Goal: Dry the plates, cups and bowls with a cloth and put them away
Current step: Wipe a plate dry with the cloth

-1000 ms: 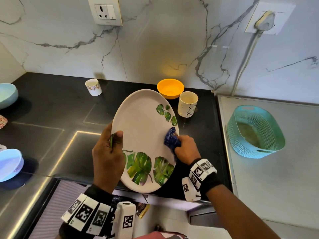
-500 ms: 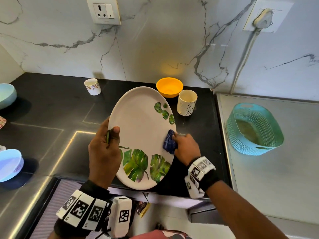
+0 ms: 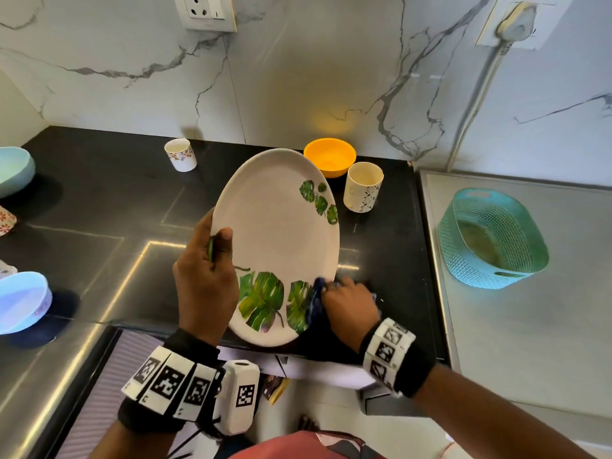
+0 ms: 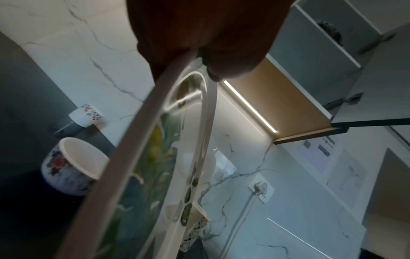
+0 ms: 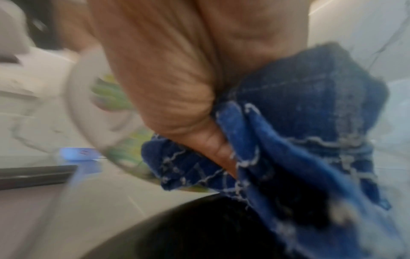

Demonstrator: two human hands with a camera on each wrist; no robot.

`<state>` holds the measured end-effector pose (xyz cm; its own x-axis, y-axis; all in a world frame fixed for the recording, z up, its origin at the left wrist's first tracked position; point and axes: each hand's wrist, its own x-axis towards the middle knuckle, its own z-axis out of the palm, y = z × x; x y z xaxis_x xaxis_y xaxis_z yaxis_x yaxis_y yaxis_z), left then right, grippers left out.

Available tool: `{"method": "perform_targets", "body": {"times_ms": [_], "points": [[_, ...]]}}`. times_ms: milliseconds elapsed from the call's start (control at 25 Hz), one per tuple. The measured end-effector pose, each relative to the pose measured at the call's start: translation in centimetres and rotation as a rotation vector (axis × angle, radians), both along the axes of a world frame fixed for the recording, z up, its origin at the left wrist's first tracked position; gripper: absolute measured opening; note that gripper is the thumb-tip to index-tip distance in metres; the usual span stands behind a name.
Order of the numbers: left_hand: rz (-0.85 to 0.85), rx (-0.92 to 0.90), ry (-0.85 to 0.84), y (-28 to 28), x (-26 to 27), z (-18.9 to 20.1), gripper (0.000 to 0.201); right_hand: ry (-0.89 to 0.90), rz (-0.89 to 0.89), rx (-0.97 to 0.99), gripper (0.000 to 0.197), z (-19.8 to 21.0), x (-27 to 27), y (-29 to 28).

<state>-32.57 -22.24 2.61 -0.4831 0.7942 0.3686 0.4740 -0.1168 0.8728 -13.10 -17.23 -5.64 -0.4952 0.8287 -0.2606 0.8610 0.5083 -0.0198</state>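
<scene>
Above black counter [image 3: 99, 207]: oval glossy plate [image 3: 275, 233], bunched blue cloth [image 3: 314, 303].

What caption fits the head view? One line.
Left hand grips a leaf-print plate while the right hand wipes its rim with a blue cloth.

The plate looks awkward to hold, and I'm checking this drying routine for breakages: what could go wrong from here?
1. The left hand holds the tilted plate by one rim only, above the counter edge. A slipped grip could drop it.
2. The right hand rubs the cloth on the opposite rim, and that push may twist the plate loose.
3. The cup and orange bowl stand just behind and could be knocked.
</scene>
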Motion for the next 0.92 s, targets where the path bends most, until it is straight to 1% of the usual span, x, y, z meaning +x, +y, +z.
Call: {"method": "perform_targets", "body": {"times_ms": [40, 120, 200, 240, 360, 400, 440, 480, 560, 640, 680, 720, 800, 840, 920], "points": [[-0.022, 0.009, 0.015, 0.1, 0.3, 0.2, 0.034, -0.014, -0.055, 0.014, 0.026, 0.1, 0.2, 1.3], [-0.039, 0.028, 0.009, 0.3, 0.6, 0.2, 0.035, -0.013, -0.095, 0.025, 0.025, 0.3, 0.7, 2.4], [-0.005, 0.023, -0.049, 0.4, 0.3, 0.1, 0.034, 0.015, -0.076, -0.037, 0.026, 1.1, 0.5, 0.5], [0.028, 0.019, -0.082, 0.4, 0.1, -0.1, 0.033, 0.067, -0.019, -0.069, 0.028, 1.3, 0.3, -1.3], [0.082, 0.001, -0.107, 0.1, -0.5, -0.7, 0.031, 0.348, 0.180, -0.168, 0.040, 1.6, -0.2, -6.3], [0.074, -0.003, -0.105, -0.1, -0.5, -0.8, 0.031, 0.403, 0.189, -0.207, 0.045, 1.3, -0.1, -6.7], [0.065, -0.002, -0.108, -0.2, -0.5, -0.9, 0.031, 0.415, 0.163, -0.216, 0.047, 1.1, 0.2, -6.2], [0.057, 0.008, -0.118, -0.3, -0.4, -0.9, 0.031, 0.374, 0.101, -0.206, 0.047, 0.8, 0.6, -5.3], [0.041, 0.033, -0.137, -0.4, 0.1, -0.7, 0.029, 0.225, -0.002, -0.152, 0.046, 0.7, 1.3, -3.2], [0.024, 0.056, -0.120, -0.5, 0.7, -0.2, 0.030, 0.176, -0.001, -0.140, 0.043, 1.1, 1.2, -2.6], [0.023, 0.066, -0.112, -0.4, 0.8, 0.0, 0.031, 0.211, 0.033, -0.174, 0.043, 1.6, 0.7, -3.1], [0.026, 0.070, -0.123, -0.1, 0.8, 0.1, 0.032, 0.284, 0.093, -0.236, 0.045, 2.2, 0.1, -3.9], [0.040, 0.040, -0.186, 0.4, 0.5, -0.1, 0.033, 0.516, 0.217, -0.341, 0.054, 3.8, -1.4, -5.7], [0.040, 0.007, -0.236, 0.7, 0.4, -0.3, 0.033, 0.632, 0.272, -0.323, 0.058, 4.5, -2.2, -6.0], [-0.002, -0.058, -0.367, 0.7, 0.6, -0.9, 0.033, 0.791, 0.359, -0.130, 0.055, 5.1, -3.7, -5.5]]}}
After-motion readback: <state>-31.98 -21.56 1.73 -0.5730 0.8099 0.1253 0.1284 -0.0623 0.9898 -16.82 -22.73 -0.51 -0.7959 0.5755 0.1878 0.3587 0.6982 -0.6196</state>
